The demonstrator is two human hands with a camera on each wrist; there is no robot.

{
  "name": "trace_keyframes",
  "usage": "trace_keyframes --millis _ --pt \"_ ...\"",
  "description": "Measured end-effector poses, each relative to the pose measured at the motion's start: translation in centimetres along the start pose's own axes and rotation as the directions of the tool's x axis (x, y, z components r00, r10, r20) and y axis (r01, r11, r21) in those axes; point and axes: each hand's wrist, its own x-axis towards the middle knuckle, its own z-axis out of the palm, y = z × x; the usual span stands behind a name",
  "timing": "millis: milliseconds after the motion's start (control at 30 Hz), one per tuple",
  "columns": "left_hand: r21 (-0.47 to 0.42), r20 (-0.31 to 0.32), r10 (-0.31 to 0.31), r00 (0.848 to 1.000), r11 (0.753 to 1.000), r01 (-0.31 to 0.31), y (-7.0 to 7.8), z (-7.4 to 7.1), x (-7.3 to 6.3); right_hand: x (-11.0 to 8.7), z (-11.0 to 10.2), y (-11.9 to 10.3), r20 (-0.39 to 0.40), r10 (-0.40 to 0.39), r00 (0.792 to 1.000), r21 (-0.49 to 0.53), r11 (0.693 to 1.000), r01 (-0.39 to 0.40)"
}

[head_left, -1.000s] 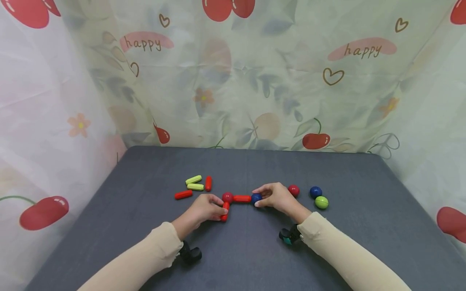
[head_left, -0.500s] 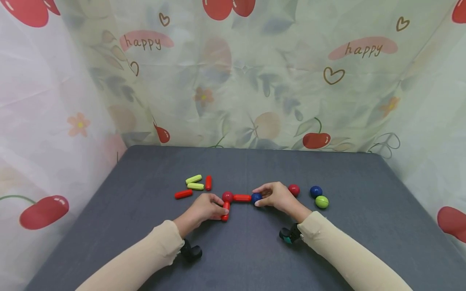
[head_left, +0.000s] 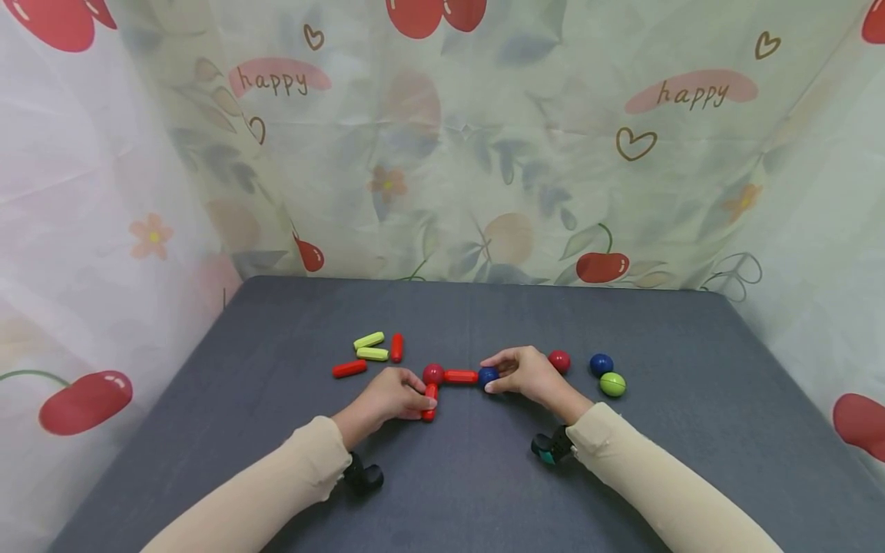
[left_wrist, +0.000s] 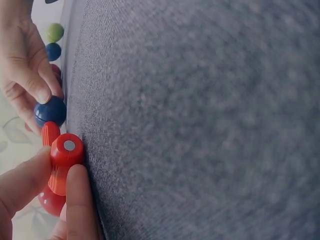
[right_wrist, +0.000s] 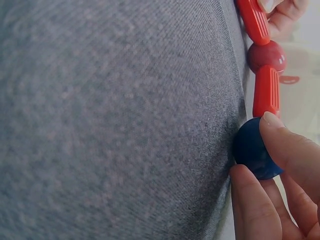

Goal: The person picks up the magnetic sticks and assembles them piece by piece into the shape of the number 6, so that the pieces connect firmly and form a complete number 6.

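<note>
My left hand (head_left: 392, 395) pinches a red magnetic rod (left_wrist: 61, 172) between thumb and fingers; a grey magnet disc shows at the rod's free end in the left wrist view. Its other end meets a red ball (head_left: 433, 374). From that ball a second red rod (head_left: 461, 376) runs rightward to a blue ball (right_wrist: 255, 150). My right hand (head_left: 528, 378) grips this blue ball with the thumb on one side and fingers on the other. The two rods and two balls form an L-shaped chain low over the table.
Behind my left hand lie two yellow-green rods (head_left: 372, 354) and two loose red rods (head_left: 349, 369). Right of my right hand are another red ball (head_left: 559, 361), a blue ball (head_left: 601, 364) and a green ball (head_left: 612, 384). A patterned curtain (head_left: 456, 153) stands behind the dark grey table (head_left: 470, 476).
Both hands keep their holds on the chain. The rod in my left hand has swung very slightly to the right at its near end; the loose pieces lie as before.
</note>
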Motion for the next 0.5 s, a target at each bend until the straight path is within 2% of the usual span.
trace_keyframes --millis 500 --pt "0.018 0.013 -0.002 1.000 1.000 0.002 0.03 0.01 0.05 -0.06 0.03 0.23 0.007 -0.028 1.000 0.027 0.999 0.028"
